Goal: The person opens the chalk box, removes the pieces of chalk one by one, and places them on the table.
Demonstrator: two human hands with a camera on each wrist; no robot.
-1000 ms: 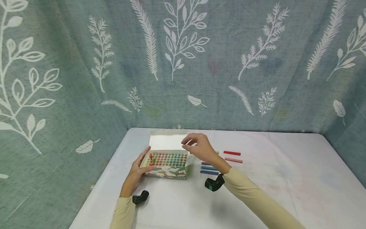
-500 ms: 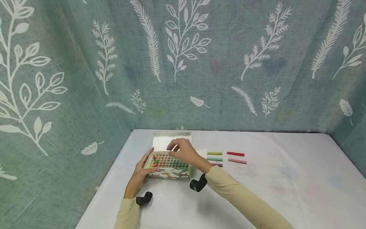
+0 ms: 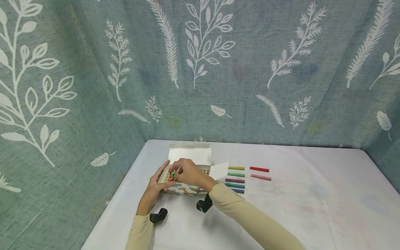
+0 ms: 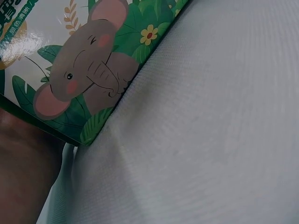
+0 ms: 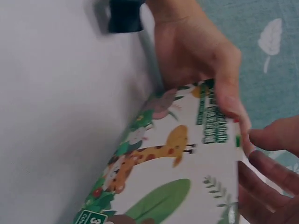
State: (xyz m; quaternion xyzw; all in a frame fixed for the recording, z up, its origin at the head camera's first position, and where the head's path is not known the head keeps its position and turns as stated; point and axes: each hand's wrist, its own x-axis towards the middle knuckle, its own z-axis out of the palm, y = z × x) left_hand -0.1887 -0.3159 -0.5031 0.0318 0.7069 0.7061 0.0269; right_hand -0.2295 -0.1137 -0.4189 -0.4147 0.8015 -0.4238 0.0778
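Observation:
A printed cardboard box (image 3: 186,189) stands on the table with its white lid raised at the back. Rows of round holes fill its top, and a few red and green crayon-like sticks (image 3: 170,179) stand up at the left end. My left hand (image 3: 152,191) holds the box's left end, thumb over the front edge, fingers at the back. My right hand (image 3: 189,172) is over the box, thumb and fingers bent beside the raised sticks. In the right wrist view its fingertips (image 5: 261,158) are slightly apart near a green tip (image 5: 238,141), with nothing visible between them.
Right of the box lie several crayon-like sticks: yellow-green (image 3: 236,168), green (image 3: 236,174), purple (image 3: 235,180), teal (image 3: 235,186) and blue (image 3: 239,191). Farther right are a red stick (image 3: 259,169) and a pink one (image 3: 261,177). The box's side flap (image 3: 219,170) sticks out rightward.
My right hand has moved left and down, from beyond the box's right end to the raised sticks at its left. My left hand stays on the box. The head view has shifted slightly.

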